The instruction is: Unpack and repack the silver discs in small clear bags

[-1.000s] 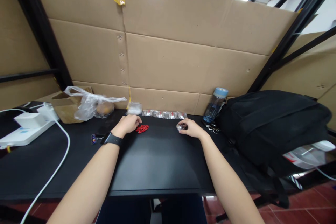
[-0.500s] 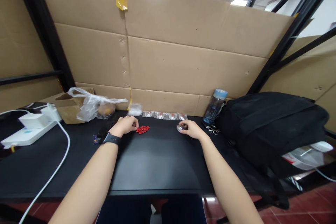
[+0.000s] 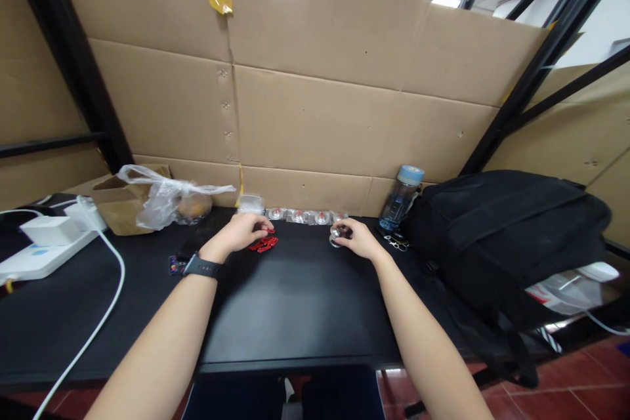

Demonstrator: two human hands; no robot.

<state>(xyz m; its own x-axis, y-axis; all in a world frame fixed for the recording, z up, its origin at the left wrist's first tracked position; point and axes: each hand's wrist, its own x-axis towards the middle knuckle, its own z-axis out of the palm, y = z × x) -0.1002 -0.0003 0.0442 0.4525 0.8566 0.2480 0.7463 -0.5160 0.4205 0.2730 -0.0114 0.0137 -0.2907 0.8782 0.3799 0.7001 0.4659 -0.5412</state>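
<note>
My left hand [image 3: 245,232] rests curled on the black table [image 3: 290,302], its fingertips touching a small pile of red pieces [image 3: 263,245]. My right hand [image 3: 357,238] is closed around a small clear round part [image 3: 336,235], lifted slightly off the table. A row of several clear packets with red centres [image 3: 306,216] lies along the cardboard wall just behind both hands. A black watch [image 3: 200,267] is on my left wrist.
A blue-capped water bottle [image 3: 401,197] and keys [image 3: 395,242] stand right of my right hand, beside a large black backpack [image 3: 506,236]. At the left are a cardboard box [image 3: 118,207], a plastic bag [image 3: 170,195], a white power strip [image 3: 42,246] and a white cable [image 3: 93,335].
My left hand slid forward onto the red pieces. My right hand rose a little with the clear round part. The view shifted slightly.
</note>
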